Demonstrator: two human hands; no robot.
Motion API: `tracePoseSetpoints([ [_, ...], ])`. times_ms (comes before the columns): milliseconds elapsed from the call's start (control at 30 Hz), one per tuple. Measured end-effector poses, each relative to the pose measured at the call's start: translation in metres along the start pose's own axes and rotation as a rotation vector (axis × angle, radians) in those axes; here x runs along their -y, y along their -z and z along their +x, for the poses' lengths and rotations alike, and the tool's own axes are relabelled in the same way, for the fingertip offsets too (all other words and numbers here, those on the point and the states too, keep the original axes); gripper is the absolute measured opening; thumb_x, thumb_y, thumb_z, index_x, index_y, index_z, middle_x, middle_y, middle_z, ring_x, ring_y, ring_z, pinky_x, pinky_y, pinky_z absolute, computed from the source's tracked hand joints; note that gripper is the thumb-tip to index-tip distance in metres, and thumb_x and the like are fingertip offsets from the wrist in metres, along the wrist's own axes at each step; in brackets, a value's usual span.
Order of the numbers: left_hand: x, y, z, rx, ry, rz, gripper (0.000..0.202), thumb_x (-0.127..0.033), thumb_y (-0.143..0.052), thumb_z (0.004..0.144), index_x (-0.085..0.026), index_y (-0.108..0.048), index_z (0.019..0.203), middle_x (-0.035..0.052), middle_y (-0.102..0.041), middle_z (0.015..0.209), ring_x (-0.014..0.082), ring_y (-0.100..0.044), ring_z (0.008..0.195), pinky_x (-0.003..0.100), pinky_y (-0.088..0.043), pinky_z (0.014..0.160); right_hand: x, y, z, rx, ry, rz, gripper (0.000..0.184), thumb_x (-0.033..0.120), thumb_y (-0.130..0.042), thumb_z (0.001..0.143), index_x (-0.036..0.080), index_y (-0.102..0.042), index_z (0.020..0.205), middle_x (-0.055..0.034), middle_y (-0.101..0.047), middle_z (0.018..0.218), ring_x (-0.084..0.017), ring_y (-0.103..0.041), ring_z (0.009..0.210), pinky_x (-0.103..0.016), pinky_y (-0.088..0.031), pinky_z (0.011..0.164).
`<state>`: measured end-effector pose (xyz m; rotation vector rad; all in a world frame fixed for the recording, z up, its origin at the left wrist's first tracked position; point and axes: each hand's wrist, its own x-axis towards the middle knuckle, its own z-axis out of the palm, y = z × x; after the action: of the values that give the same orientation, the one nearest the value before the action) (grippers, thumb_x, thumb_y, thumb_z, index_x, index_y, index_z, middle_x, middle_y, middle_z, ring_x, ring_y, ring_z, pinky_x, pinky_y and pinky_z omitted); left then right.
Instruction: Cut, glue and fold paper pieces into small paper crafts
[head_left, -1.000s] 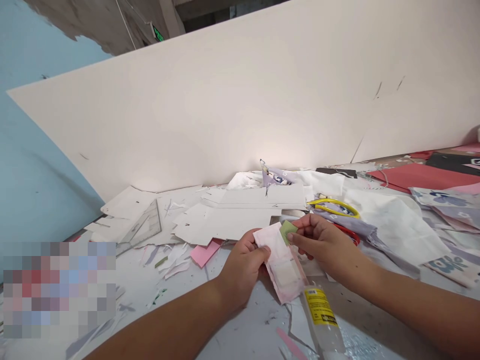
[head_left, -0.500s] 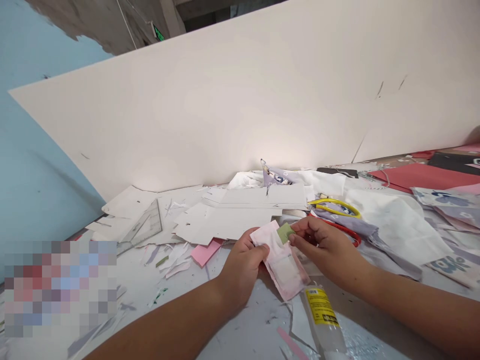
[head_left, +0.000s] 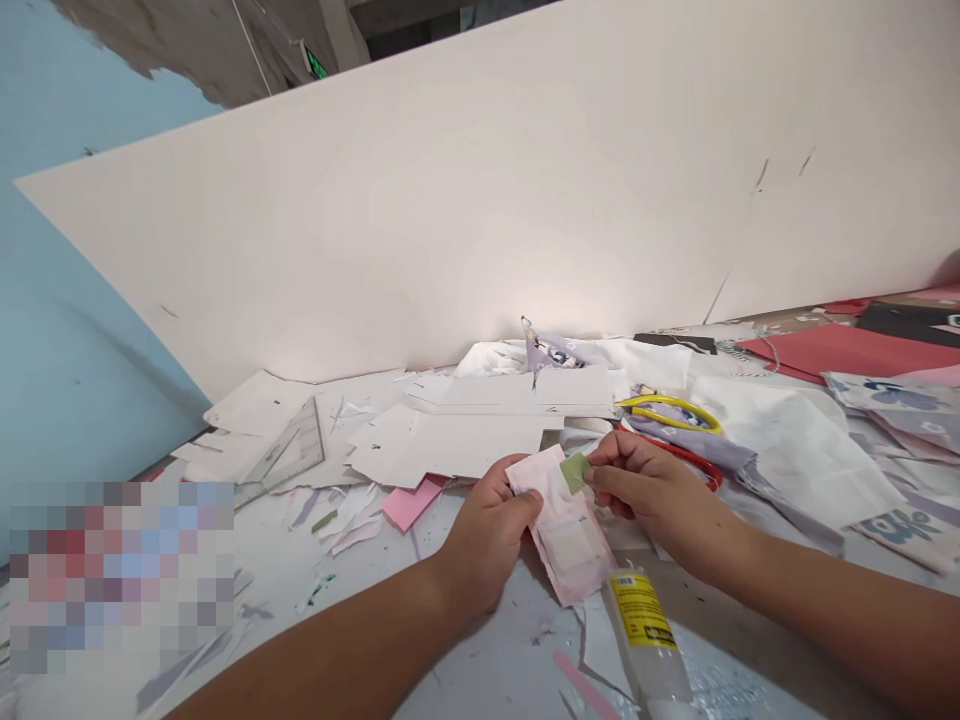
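My left hand (head_left: pixel 486 535) is closed on the left edge of a pale pink paper strip (head_left: pixel 566 530) that slants down toward me over the table. My right hand (head_left: pixel 645 485) pinches a small green paper piece (head_left: pixel 575 472) between thumb and forefinger and holds it against the strip's upper right edge. A clear glue bottle with a yellow label (head_left: pixel 645 635) lies on the table just below the strip, under my right wrist.
A big white board (head_left: pixel 525 200) leans at the back. White card pieces (head_left: pixel 450 440), a clear set square (head_left: pixel 289 450), a pink scrap (head_left: pixel 409 503), yellow-handled scissors (head_left: pixel 671 412), red-handled scissors (head_left: pixel 701 465), white cloth (head_left: pixel 795 450) and red sheets (head_left: pixel 847 352) cover the table.
The green piece has slid slightly lower along the pink strip's edge, and the strip has shifted a little. Both hands stay in nearly the same place.
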<state>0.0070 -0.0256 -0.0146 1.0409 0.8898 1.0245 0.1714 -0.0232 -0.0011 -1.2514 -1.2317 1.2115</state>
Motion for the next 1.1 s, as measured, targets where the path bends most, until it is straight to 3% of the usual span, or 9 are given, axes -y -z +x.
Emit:
tracePoseSetpoints([
  [400, 0.0011, 0.0009, 0.0001, 0.006, 0.018, -0.012, 0.029, -0.018, -0.052, 0.075, -0.017, -0.055, 0.104, 0.0055, -0.064, 0.084, 0.0142, -0.056, 0.065, 0.029, -0.045, 0.065, -0.003, -0.0036, -0.0008, 0.038, -0.019, 0.069, 0.01, 0.024, -0.057, 0.069, 0.021, -0.047, 0.069, 0.0067, -0.052, 0.05, -0.009, -0.042, 0.047, -0.022, -0.033, 0.047],
  [633, 0.0025, 0.0007, 0.0005, 0.09, 0.012, -0.008, 0.028, -0.021, -0.053, 0.077, -0.017, -0.054, 0.105, 0.0056, -0.064, 0.08, 0.0163, -0.057, 0.066, 0.026, -0.043, 0.055, -0.0064, -0.0067, -0.0005, -0.001, -0.104, 0.171, 0.008, 0.022, -0.056, 0.07, 0.021, -0.048, 0.07, 0.0065, -0.054, 0.05, -0.008, -0.042, 0.045, -0.021, -0.032, 0.047],
  [900, -0.0008, -0.001, 0.0003, 0.121, 0.017, -0.048, 0.028, -0.023, -0.057, 0.075, -0.015, -0.055, 0.102, 0.0053, -0.065, 0.081, 0.0168, -0.059, 0.071, 0.029, -0.046, 0.064, -0.0062, -0.007, -0.0036, -0.055, -0.034, 0.098, 0.01, 0.026, -0.057, 0.069, 0.021, -0.049, 0.068, 0.0049, -0.054, 0.051, -0.01, -0.044, 0.044, -0.022, -0.033, 0.045],
  [1100, -0.0044, -0.0043, -0.0029, 0.131, 0.094, -0.036, 0.032, -0.022, -0.058, 0.07, -0.014, -0.056, 0.101, 0.0073, -0.065, 0.082, 0.0194, -0.06, 0.07, 0.027, -0.046, 0.055, -0.0047, -0.0087, -0.0043, -0.053, -0.045, 0.091, 0.013, 0.03, -0.059, 0.067, 0.022, -0.049, 0.067, 0.004, -0.054, 0.052, -0.011, -0.045, 0.043, -0.024, -0.035, 0.044],
])
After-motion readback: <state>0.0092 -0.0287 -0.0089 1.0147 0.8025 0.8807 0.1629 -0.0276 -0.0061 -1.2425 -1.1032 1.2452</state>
